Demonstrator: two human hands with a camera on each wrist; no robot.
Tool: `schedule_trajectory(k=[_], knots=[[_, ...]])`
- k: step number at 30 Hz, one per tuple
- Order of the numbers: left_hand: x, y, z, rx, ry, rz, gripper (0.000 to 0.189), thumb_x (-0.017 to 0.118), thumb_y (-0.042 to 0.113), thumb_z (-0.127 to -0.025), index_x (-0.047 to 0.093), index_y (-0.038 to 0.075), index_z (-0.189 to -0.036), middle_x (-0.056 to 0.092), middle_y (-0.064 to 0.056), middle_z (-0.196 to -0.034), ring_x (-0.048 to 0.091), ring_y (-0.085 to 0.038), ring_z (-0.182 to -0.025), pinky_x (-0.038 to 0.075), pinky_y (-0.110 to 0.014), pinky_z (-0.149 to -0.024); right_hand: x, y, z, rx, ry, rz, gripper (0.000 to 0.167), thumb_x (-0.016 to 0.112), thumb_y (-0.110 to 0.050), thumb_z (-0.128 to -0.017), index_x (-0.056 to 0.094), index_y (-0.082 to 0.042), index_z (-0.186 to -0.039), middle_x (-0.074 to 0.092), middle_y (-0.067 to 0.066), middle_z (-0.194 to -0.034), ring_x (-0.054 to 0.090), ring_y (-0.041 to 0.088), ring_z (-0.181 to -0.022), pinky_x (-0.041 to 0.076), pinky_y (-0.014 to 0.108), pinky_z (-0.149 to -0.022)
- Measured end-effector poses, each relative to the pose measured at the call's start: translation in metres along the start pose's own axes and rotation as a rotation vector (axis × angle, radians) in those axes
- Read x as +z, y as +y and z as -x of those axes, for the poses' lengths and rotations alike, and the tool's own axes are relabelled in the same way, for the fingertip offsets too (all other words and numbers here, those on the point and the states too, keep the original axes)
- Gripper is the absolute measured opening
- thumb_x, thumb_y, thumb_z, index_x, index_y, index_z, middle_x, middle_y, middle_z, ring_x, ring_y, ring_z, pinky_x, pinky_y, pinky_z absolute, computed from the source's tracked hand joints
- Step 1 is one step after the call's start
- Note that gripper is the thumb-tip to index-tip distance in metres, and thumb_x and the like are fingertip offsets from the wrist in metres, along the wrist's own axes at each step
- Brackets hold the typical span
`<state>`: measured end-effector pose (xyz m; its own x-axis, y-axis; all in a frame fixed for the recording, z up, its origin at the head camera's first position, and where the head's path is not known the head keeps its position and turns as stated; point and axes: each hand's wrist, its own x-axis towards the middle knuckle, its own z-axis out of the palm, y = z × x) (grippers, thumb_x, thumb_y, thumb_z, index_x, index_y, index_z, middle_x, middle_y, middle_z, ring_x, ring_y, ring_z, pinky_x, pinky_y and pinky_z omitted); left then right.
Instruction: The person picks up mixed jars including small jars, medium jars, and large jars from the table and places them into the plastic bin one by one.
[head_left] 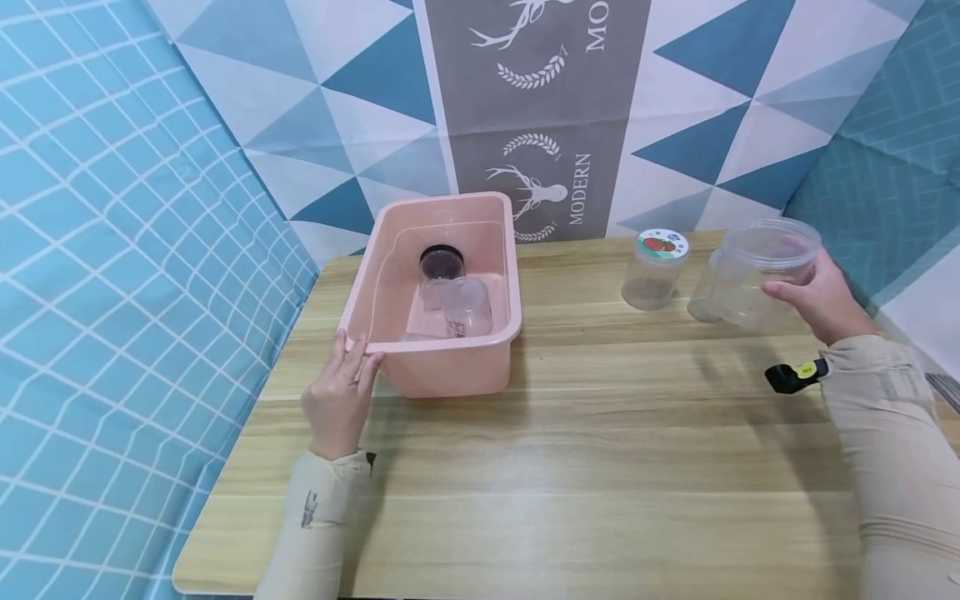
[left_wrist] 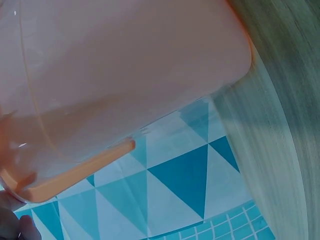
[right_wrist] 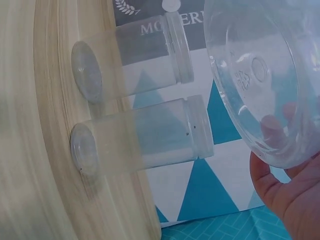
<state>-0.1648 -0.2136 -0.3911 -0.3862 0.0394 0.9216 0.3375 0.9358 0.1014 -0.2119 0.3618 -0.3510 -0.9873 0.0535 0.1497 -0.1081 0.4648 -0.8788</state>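
At its near left corner, a pink plastic basin (head_left: 442,345) has my left hand (head_left: 337,404) holding its rim, fingers over the edge. In the left wrist view only fingertips (left_wrist: 15,220) show beside the basin's wall (left_wrist: 130,65). My right hand (head_left: 828,300) grips a large clear plastic jar (head_left: 742,292) by its side, raised off the table, mouth upward and no lid on it. In the right wrist view the thumb and fingers (right_wrist: 300,200) wrap the jar's lower part (right_wrist: 255,70). The far side of this hand is hidden behind the jar.
A clear jar with a tomato-picture lid (head_left: 651,279) stands upright near the table's back edge. Another clear jar (head_left: 701,307) is partly hidden behind the held one. Inside the basin lie clear containers (head_left: 468,308) and a dark-rimmed one (head_left: 442,262). Patterned cloth (head_left: 375,100) backs the table.
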Motion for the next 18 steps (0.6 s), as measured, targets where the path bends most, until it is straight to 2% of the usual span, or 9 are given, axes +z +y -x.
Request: schedule_trajectory(k=[3,5,7,10,14,17,18], knots=[[-0.0001,-0.0009,-0.0006,0.009,0.008,-0.005,0.055,0.049,0.048,-0.096,0.073,-0.002,-0.099,0.065,-0.026,-0.107,0.067,-0.043,-0.069,0.039,-0.045,-0.037,0.0020,-0.0009,-0.0010,0.022,-0.001,0.021,0.077,0.057,-0.021,-0.095,0.007,-0.017,-0.153,0.030,0.008,-0.137,0.032,0.020,-0.122,0.035,0.019,-0.097],[-0.0003,-0.0012,-0.0006,0.010,0.012,-0.009,0.056,0.049,0.048,-0.096,0.073,-0.001,-0.099,0.066,-0.026,-0.107,0.067,-0.043,-0.068,0.039,-0.044,-0.036,0.0038,-0.0016,-0.0015,0.034,-0.007,0.016,0.077,0.057,-0.023,-0.096,0.005,-0.019,-0.153,0.027,0.012,-0.140,0.031,0.021,-0.123,0.030,0.031,-0.106],[-0.0007,-0.0016,-0.0005,0.005,0.012,-0.010,0.056,0.049,0.049,-0.096,0.074,-0.001,-0.098,0.066,-0.025,-0.107,0.066,-0.043,-0.067,0.038,-0.044,-0.036,0.0060,-0.0019,-0.0020,0.044,-0.013,0.012,0.078,0.057,-0.024,-0.096,0.004,-0.020,-0.153,0.023,0.016,-0.143,0.030,0.023,-0.124,0.025,0.043,-0.111],[-0.0013,-0.0016,-0.0005,-0.004,0.008,-0.002,0.057,0.049,0.050,-0.095,0.074,-0.001,-0.098,0.066,-0.025,-0.107,0.067,-0.043,-0.070,0.038,-0.044,-0.036,0.0083,-0.0019,-0.0029,0.043,-0.013,0.000,0.079,0.058,-0.024,-0.095,0.004,-0.022,-0.153,0.021,0.017,-0.145,0.028,0.023,-0.125,0.021,0.050,-0.112],[-0.0017,-0.0017,-0.0010,-0.015,-0.008,0.019,0.057,0.051,0.051,-0.094,0.073,-0.001,-0.099,0.065,-0.025,-0.108,0.067,-0.043,-0.075,0.039,-0.044,-0.037,0.0088,-0.0018,-0.0023,0.034,-0.007,0.023,0.079,0.058,-0.024,-0.095,0.005,-0.021,-0.153,0.021,0.018,-0.145,0.028,0.025,-0.125,0.023,0.049,-0.111],[-0.0020,-0.0023,-0.0010,-0.016,-0.016,0.023,0.057,0.052,0.051,-0.093,0.073,-0.002,-0.100,0.064,-0.025,-0.109,0.068,-0.042,-0.077,0.039,-0.044,-0.037,0.0084,-0.0013,-0.0011,0.017,-0.008,0.040,0.077,0.058,-0.021,-0.095,0.007,-0.021,-0.153,0.023,0.018,-0.143,0.030,0.025,-0.124,0.030,0.041,-0.107],[-0.0021,-0.0025,-0.0009,-0.016,-0.016,0.022,0.057,0.052,0.051,-0.093,0.073,-0.002,-0.100,0.064,-0.026,-0.109,0.068,-0.042,-0.077,0.039,-0.043,-0.037,0.0081,-0.0013,-0.0007,0.014,-0.008,0.045,0.077,0.058,-0.021,-0.095,0.008,-0.021,-0.153,0.024,0.018,-0.142,0.031,0.024,-0.123,0.033,0.034,-0.104]])
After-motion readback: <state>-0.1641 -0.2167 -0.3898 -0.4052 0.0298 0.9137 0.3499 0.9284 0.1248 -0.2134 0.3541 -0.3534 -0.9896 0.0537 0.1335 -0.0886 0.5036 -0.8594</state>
